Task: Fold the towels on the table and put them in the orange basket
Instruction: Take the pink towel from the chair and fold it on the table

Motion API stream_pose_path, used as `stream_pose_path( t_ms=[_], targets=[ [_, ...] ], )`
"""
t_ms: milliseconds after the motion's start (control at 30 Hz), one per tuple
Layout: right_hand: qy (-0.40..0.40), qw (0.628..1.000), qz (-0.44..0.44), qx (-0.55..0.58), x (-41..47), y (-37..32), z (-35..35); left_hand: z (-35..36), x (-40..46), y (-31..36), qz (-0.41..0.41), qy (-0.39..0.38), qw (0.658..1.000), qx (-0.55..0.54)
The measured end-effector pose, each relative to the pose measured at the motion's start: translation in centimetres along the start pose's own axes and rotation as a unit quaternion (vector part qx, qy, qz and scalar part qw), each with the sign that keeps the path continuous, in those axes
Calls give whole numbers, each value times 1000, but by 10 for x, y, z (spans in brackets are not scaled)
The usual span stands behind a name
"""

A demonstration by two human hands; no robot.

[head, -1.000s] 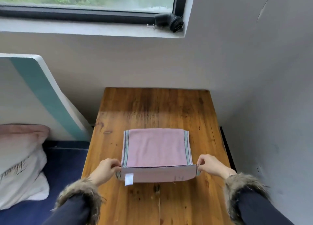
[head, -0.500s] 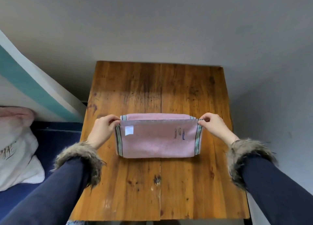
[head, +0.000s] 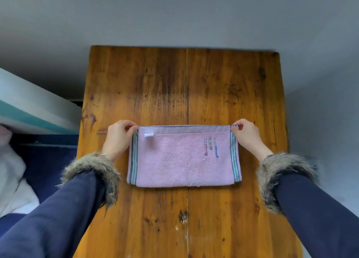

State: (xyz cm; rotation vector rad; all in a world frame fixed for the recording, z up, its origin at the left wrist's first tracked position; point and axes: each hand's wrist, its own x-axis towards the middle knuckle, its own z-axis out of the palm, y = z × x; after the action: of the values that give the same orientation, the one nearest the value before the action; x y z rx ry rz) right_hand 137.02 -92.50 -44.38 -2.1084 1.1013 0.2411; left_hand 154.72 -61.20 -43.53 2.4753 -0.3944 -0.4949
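Note:
A pink towel (head: 182,158) with green and grey side stripes lies folded in half on the wooden table (head: 186,86), fold towards me. A white tag and small embroidered marks show on its top layer. My left hand (head: 118,136) pinches the far left corner. My right hand (head: 247,136) pinches the far right corner. Both corners sit down at the far edge of the towel. No orange basket is in view.
A grey wall runs behind and to the right of the table. On the left stand a white and teal panel (head: 29,110), a blue cushion (head: 44,166) and a white pillow (head: 13,182).
Both hands carried the near edge of the towel up and over to the far edge, folding it in half. The camera tilted down, so the window left the view.

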Motion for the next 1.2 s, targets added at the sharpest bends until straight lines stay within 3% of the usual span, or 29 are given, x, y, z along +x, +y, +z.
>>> stream_pose_path(
  t_ms=[133,233,333,400,500,633,833,1033,1200],
  targets=[
    [5,1000,18,1,7,5,13,12,6,-9,-29,-9,999,14],
    [74,995,5,-71,2,0,20,19,2,-6,-43,30,999,3],
    [172,972,-78,-139,-18,-8,30,27,-14,4,-16,118,992,38],
    [162,959,-165,-166,-37,-14,47,37,-30,14,59,138,985,81],
    [102,943,-242,-204,-58,-17,81,68,-56,24,183,60,967,165],
    [73,944,-228,-227,-60,5,98,104,-76,9,211,-49,944,247],
    [95,946,-232,-208,-50,42,94,118,-73,-9,224,-18,933,282],
    [102,947,-231,-197,-55,40,91,106,-78,-5,234,-27,940,248],
    [86,945,-205,-238,-67,50,89,82,-84,-34,173,-35,954,241]
  ],
)
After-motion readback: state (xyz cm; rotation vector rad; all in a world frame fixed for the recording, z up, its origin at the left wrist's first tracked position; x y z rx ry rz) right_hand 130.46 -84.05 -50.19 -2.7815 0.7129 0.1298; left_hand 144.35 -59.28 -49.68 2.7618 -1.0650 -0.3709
